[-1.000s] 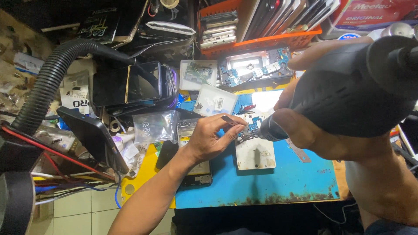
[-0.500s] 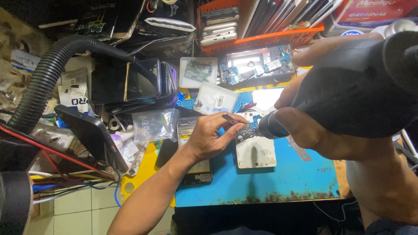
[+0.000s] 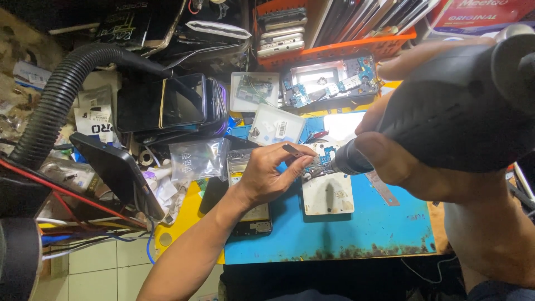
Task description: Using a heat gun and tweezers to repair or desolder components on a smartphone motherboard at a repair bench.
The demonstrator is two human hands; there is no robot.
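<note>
Little has changed over the last second: my left hand (image 3: 273,178) has stayed on the small circuit board (image 3: 319,161), and the rotary tool (image 3: 446,114) in my right hand (image 3: 412,167) has held its line, its nose still at the board's right edge. The view has only drifted slightly. I read that as steady work on one spot, not a reposition.

Left hand: thumb and fingers pressed together, pinching the board's left end, with what looks like a thin metal pick (image 3: 292,149) lying across the fingertips. Right hand: wrapped tight round the black tool body, shut on it.

The board sits on a white block (image 3: 329,192) on the blue mat (image 3: 334,239), about mid-desk, nearer the desk's back edge than the front. Board detail is too small to make out.

Tool's long axis runs from upper right, close to the camera, down-left to the board; its nose points left and slightly down.

An opened phone (image 3: 329,86) lies near the back edge, a black hose (image 3: 61,100) at the left edge.
</note>
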